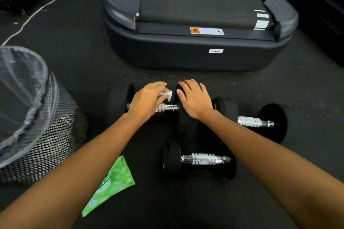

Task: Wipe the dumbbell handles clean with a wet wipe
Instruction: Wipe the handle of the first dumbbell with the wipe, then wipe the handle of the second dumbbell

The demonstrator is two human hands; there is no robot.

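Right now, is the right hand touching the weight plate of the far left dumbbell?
Touching. The head view shows the right hand lying flat on the dumbbell's black end plate, with no gap.

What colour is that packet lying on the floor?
The wipe packet is bright green with white and blue print, seen in the head view.

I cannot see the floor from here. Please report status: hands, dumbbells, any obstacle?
Left hand pinching wet wipe above far-left dumbbell handle. Right hand steadying its weight head. Two other dumbbells beside it. Nothing blocking.
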